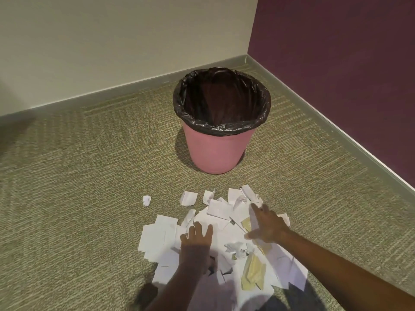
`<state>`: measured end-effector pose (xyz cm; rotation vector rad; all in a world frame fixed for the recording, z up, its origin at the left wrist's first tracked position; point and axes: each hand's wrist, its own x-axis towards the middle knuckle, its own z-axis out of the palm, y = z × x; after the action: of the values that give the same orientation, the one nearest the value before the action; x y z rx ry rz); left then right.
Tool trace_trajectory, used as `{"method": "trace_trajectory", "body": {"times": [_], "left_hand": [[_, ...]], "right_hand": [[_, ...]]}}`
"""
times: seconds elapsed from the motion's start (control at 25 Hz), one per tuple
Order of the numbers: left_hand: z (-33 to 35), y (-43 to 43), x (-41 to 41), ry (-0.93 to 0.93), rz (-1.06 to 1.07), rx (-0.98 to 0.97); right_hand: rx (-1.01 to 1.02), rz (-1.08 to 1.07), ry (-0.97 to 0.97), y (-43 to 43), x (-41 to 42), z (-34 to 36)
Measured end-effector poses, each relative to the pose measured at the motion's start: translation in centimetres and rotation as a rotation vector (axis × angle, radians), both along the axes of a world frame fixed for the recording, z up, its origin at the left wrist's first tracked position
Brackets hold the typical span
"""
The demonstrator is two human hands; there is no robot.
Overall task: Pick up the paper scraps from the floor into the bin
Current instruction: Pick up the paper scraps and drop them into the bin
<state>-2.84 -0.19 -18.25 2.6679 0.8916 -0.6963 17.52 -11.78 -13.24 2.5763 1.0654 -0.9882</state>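
A heap of white and yellowish paper scraps (224, 245) lies on the carpet in front of me. My left hand (196, 245) is spread flat over the left middle of the heap, fingers straight. My right hand (266, 223) reaches over the heap's right side with fingers extended toward the far scraps. A pink bin (216, 149) with a black liner stands upright beyond the heap, and no paper shows inside it. A few loose scraps (188, 197) lie between the heap and the bin, and one small crumpled piece (146, 200) lies apart to the left.
The bin stands near a room corner, with a cream wall (112, 41) behind and a purple wall (348, 63) to the right. Grey skirting (336, 129) runs along both. Patterned green carpet (78, 187) spreads to the left.
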Motion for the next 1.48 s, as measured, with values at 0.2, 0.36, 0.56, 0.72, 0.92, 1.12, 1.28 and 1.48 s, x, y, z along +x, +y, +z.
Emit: {"method": "trace_trajectory", "body": {"times": [0.2, 0.36, 0.56, 0.72, 0.92, 1.12, 1.28, 1.48], "left_hand": [[2.0, -0.5, 0.6, -0.057, -0.125, 0.111], [0.5, -0.2, 1.0, -0.053, -0.132, 0.083], [0.0, 0.5, 1.3, -0.054, -0.067, -0.053], [2.7, 1.2, 1.5, -0.073, -0.028, -0.147], [2.7, 1.7, 1.9, -0.006, -0.129, -0.101], [3.2, 1.6, 2.3, -0.005, -0.195, -0.046], [4.6, 2.0, 2.8, -0.075, -0.172, -0.065], [8.3, 2.8, 3.9, -0.256, -0.255, -0.064]], "right_hand": [[0.091, 0.133, -0.078, 0.3, -1.7, -0.7], [0.134, 0.114, -0.076, 0.4, -1.9, -0.8], [0.208, 0.0, 0.0, 0.5, -1.9, -0.2], [0.228, -0.045, 0.08, 0.7, -1.7, 0.3], [0.202, -0.024, 0.093, 1.2, -1.4, 1.4], [0.218, -0.025, 0.064, 1.2, -1.3, 2.4], [0.268, -0.066, 0.049, 1.4, -0.3, 3.8], [0.315, -0.057, 0.049, 2.9, 1.5, 7.5]]}}
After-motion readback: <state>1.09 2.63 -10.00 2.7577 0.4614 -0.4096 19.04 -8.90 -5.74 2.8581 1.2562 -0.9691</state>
